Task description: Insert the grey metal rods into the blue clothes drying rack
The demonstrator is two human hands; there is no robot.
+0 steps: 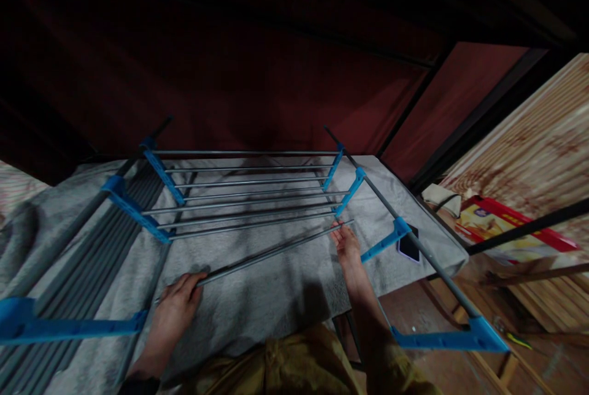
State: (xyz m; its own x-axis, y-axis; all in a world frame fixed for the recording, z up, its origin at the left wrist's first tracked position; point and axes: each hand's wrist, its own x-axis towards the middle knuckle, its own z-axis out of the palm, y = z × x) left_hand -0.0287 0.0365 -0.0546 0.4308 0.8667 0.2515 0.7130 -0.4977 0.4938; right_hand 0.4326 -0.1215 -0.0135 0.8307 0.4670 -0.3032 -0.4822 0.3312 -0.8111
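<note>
A thin grey metal rod slants between my hands, its left end lower and nearer to me. My left hand is closed on that left end. Near the other end, my right hand has its fingers round the rod, whose tip sticks out past them. Beyond my hands stands a rack of grey tubes with blue plastic brackets; several crossbars span its two sides. On the right side, a lower blue bracket juts inward close to my right wrist, with no crossbar in it.
Several loose grey tubes lie at the left on the grey cloth. A phone rests by the right side tube. To the right are a red and yellow box and wooden slats. A dark red panel rises behind.
</note>
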